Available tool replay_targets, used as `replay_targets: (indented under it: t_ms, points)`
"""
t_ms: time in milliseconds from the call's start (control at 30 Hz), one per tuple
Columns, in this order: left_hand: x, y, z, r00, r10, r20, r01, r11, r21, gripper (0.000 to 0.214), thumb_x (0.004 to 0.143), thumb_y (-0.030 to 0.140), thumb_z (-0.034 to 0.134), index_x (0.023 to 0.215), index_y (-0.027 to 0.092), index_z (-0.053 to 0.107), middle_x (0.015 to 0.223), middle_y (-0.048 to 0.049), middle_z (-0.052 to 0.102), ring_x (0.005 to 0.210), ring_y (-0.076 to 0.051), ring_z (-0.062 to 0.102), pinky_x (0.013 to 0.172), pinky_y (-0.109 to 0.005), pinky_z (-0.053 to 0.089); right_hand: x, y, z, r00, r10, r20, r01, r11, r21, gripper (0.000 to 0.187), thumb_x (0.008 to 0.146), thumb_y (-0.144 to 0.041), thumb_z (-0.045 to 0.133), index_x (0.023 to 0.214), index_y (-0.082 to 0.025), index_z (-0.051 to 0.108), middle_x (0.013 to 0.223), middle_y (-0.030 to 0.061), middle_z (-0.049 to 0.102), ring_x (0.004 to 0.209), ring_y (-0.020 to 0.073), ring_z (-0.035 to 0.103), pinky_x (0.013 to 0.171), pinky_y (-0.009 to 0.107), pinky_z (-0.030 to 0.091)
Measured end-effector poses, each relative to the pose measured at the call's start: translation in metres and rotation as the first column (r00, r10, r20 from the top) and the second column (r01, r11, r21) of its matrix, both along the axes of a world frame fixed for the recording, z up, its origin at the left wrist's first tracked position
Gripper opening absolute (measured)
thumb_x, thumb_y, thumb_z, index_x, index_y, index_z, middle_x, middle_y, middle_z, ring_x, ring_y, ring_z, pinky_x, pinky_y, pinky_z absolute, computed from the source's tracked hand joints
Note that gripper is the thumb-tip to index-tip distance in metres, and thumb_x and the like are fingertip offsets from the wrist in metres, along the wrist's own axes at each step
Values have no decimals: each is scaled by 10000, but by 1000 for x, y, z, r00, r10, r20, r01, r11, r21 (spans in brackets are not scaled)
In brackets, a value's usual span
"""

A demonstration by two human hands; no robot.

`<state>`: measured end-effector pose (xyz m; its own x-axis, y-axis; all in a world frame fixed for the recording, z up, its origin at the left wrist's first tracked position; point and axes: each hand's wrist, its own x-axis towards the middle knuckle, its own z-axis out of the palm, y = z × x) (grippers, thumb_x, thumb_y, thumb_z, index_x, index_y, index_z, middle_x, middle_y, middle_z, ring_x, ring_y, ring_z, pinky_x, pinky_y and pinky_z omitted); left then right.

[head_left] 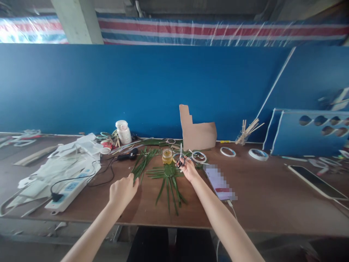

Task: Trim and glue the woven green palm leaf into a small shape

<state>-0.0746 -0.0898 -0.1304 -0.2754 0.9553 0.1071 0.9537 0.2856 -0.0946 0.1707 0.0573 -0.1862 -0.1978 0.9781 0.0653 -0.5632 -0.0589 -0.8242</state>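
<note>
Gripping scissors (180, 156) in right hand (189, 170), touching loose palm leaves (143, 163) with left hand (122, 191), flanking woven leaf piece (169, 170) at left's 2 o'clock.

A long blue panel wall (136, 91) runs across the far side, meeting a second blue panel angled in at the right. Above it hangs red, white and blue striped tarpaulin (218, 31), glowing brightest at far left beside a pale concrete pillar (76, 22). A brown wooden table (259, 203) spans the room, a blue board with oval holes (308, 138) standing on its far right. Grey floor (32, 249) shows at near left.
</note>
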Motion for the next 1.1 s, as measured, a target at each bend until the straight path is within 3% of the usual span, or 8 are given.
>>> replay_targets:
  t_ms: [100,200,300,533,767,967,1100]
  points:
    - [13,5,-2,988,-156,20,155,986,59,328,893,372,298,925,187,567,857,-87,667,749,-257,648,642,-335,439,5,3,0,999,-11,31,11,1000,1,360,580,-362,762,673,-202,454,642,-34,540,642,133,588,642,274,491]
    - [26,14,-11,940,-338,46,328,934,144,267,891,323,340,952,189,563,957,-79,640,875,-227,619,721,-314,437,7,3,0,999,-8,50,8,1000,5,351,589,-359,754,674,-200,452,645,-36,535,642,126,583,666,277,497]
    - [37,29,-21,902,-418,104,391,897,208,258,870,299,397,1044,178,544,1040,-84,617,943,-215,592,773,-306,434,7,3,0,997,1,72,-2,1000,10,342,598,-361,746,679,-201,455,637,-34,542,639,125,582,670,279,501]
    - [55,83,-23,873,-382,304,308,914,265,377,840,359,461,1165,169,474,1185,-109,569,1042,-247,568,796,-326,449,12,7,1,998,-24,54,24,1000,-8,349,582,-351,761,685,-198,465,608,-48,547,592,120,592,595,252,490]
    - [67,124,-21,811,-369,454,247,919,307,503,790,472,533,1185,180,428,1146,-116,601,1047,-274,575,818,-358,452,18,12,-2,977,-162,141,158,987,38,314,591,-354,747,678,-195,490,582,-63,545,542,118,590,548,240,487]
    - [69,137,-26,770,-412,488,274,903,331,478,783,494,541,1146,195,454,1117,-112,608,1063,-275,568,849,-358,443,21,20,-7,915,-320,246,294,946,139,306,583,-369,738,672,-193,503,575,-53,569,558,142,609,563,266,499]
    - [71,127,-32,809,-438,393,222,846,485,577,787,412,554,1264,144,368,1250,-169,502,1188,-303,465,949,-423,392,23,20,-6,869,-383,314,343,923,176,301,576,-364,734,668,-190,506,557,-35,596,562,164,621,504,253,475]
